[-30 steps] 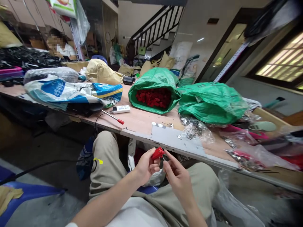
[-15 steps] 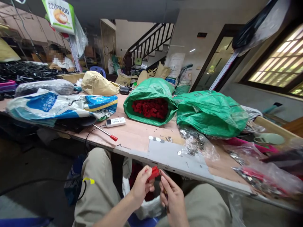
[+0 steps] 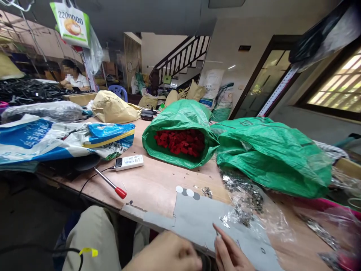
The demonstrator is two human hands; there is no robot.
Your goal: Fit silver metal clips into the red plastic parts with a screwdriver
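My left hand (image 3: 169, 255) is at the bottom edge, below the table edge, with its fingers curled shut; what it holds is hidden. My right hand (image 3: 229, 252) is beside it, fingers pressed together, the tip reaching up onto the grey sheet (image 3: 194, 220) on the table's near edge. A tiny thing seems pinched at that fingertip, too small to name. An open green bag (image 3: 180, 113) full of small red plastic pieces (image 3: 180, 141) lies beyond on the wooden table (image 3: 152, 184). A clear bag of small shiny metal parts (image 3: 242, 199) lies just past my right hand.
A second green bag (image 3: 270, 150) lies at the right. A white remote (image 3: 129, 162) and a red-tipped rod (image 3: 113, 186) lie at the left, by a blue and white sack (image 3: 42, 139). Brown paper bags (image 3: 113, 107) stand behind. A person (image 3: 72, 77) sits far left.
The view has tilted up and moved closer to the table. Both hands have dropped to the bottom edge, and the red piece held in my left hand is out of sight now.
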